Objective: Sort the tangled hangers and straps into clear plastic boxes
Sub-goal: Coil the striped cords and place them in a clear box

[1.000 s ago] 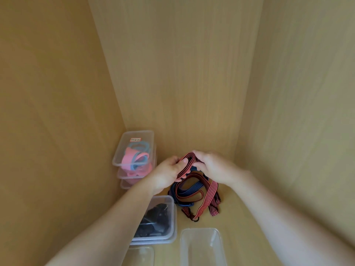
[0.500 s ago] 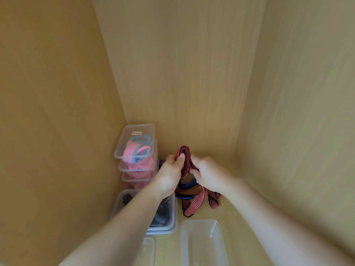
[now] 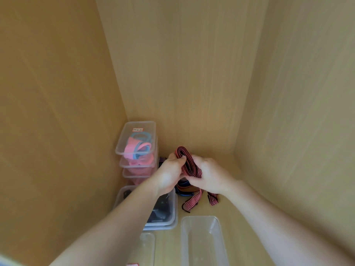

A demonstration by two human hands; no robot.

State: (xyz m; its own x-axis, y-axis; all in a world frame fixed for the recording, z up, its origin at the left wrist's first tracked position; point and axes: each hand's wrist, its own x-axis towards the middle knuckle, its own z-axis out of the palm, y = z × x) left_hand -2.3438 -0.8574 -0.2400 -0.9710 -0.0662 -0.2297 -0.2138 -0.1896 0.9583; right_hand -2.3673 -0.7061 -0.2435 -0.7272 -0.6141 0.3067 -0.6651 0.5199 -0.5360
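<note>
Further folded striped strap (image 3: pixel 189 164), gripped by hands (image 3: pixel 168 176) (image 3: pixel 210 176)

head cam | looks forward-down | close over hands (image 3: pixel 169 175) | single view

- Flat woven strap (image 3: pixel 189 164): red with thin black lengthwise stripes, and its loose tails match.
- Second strap beneath (image 3: pixel 182 184): dark blue, pattern too blurred to tell.
- Top clear plastic box of the stack (image 3: pixel 120 143): colourless; holds soft bands (image 3: pixel 134 148) in pink and pale blue.
- Small paper label (image 3: pixel 138 129): white, red border.
- Lower stacked clear boxes (image 3: pixel 134 166): pink shows through.
- Nearer clear plastic box (image 3: pixel 173 208): jumbled contents (image 3: pixel 163 206) black.
- Empty rectangular clear box (image 3: pixel 203 244): colourless.
- Cabinet panels (image 3: pixel 182 73): light tan, fine wood grain.
</note>
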